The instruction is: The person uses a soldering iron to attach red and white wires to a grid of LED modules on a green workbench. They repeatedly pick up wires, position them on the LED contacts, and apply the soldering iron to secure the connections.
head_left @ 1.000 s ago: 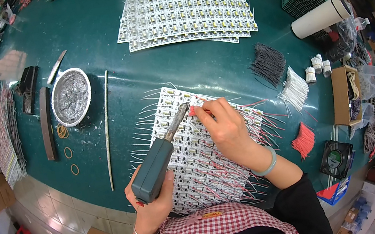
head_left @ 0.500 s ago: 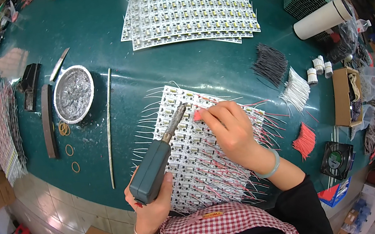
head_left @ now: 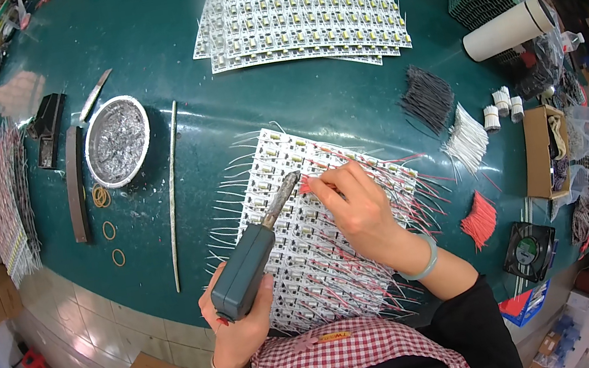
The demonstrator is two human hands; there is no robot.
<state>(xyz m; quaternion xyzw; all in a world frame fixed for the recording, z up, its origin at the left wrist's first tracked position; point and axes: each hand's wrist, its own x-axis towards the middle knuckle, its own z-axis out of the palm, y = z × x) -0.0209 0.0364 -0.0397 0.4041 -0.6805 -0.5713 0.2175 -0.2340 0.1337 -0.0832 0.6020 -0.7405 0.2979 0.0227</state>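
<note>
My left hand is wrapped round the dark green body of a soldering gun. Its metal tip points up and to the right, over a white panel of small circuit boards. Just right of the tip, my right hand is closed in a pinch on a small bunch of short red wires, held over the panel. White wires stick out along the panel's left edge, while red and white ones cover its right and lower parts. I cannot tell whether the tip touches a board.
A stack of board panels lies at the far side. To the left stand a round bowl of silvery solder and a thin rod. On the right lie piles of black wires, white wires and red wires, near a fan.
The soldering gun's tip has shifted slightly right and down, closer to the red wires. My right hand has moved a little left, still pinching the wires.
</note>
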